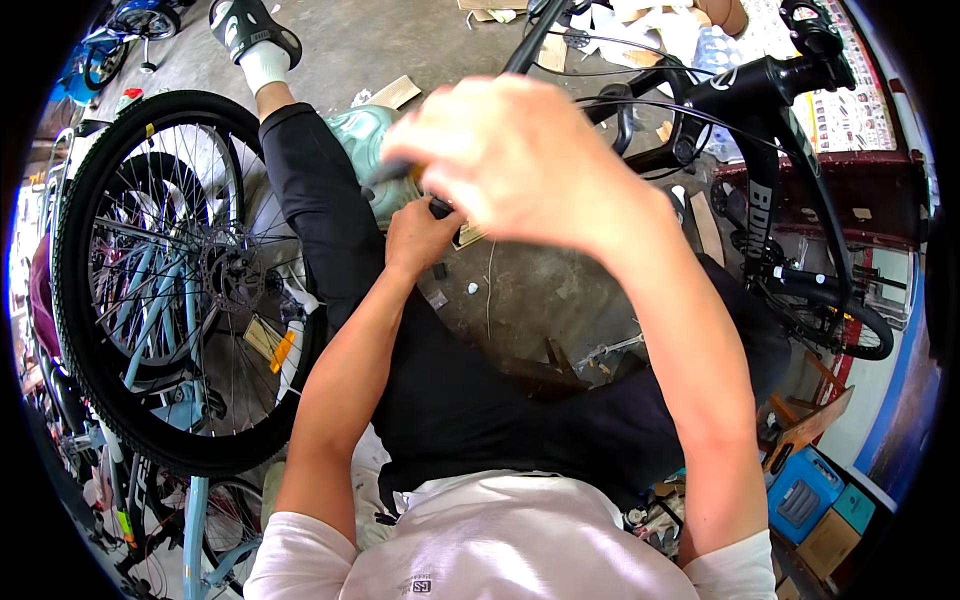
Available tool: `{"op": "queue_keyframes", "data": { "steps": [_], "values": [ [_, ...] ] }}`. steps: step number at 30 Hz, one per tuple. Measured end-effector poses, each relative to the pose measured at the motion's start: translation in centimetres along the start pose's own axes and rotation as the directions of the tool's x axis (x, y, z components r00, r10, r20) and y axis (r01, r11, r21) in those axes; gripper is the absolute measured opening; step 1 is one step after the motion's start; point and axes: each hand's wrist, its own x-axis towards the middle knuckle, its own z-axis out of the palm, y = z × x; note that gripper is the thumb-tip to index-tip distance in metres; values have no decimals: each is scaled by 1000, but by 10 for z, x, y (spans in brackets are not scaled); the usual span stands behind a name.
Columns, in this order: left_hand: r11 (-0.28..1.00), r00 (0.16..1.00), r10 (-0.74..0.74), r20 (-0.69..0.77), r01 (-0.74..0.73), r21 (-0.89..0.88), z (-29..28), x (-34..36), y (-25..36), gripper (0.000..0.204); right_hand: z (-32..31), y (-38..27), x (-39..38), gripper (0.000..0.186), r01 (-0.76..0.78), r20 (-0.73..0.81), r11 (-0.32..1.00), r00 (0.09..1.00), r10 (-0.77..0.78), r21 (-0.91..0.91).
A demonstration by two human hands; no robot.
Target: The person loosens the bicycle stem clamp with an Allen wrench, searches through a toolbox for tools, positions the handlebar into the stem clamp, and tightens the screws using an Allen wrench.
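My right hand point(520, 160), blurred, is raised in the middle, fingers curled round a dark tool point(395, 172) with a yellowish part, mostly hidden by the hand. Just below it, my left hand point(420, 230) grips a small black part point(440, 208), whose full shape I cannot see. Behind both hands is a pale green plastic object point(355, 135). My left leg point(300, 190) in dark trousers stretches out beside my left forearm.
A large bicycle wheel point(85, 300) and light blue frames point(195, 540) stand at left. A black bicycle point(750, 95) is at right, near a blue case point(800, 495). Cardboard scraps point(395, 92) and paper point(610, 30) lie on the concrete floor point(510, 300).
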Motion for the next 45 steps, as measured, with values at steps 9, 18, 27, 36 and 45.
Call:
{"op": "queue_keyframes", "data": {
  "steps": [9,18,27,36,45],
  "values": [
    [989,992,-116,-51,111,-102,5,-2,11,63,-5,12,-12,14,-117,-23,990,993,119,75],
    [989,985,-143,-91,141,-33,-1,-10,15,63,-25,-9,-71,30,-236,83,969,970,231,68],
    [783,944,-167,286,303,-543,1,-5,7,54,-24,-24,-163,39,-479,-29,874,875,483,79],
    [732,936,-197,293,339,-591,7,-11,15,63,-26,-33,-156,38,-414,6,905,909,417,-99],
    [800,941,-241,238,331,-500,5,-17,23,63,-30,-35,-140,31,-442,-73,892,897,437,-91]
  ]
}}
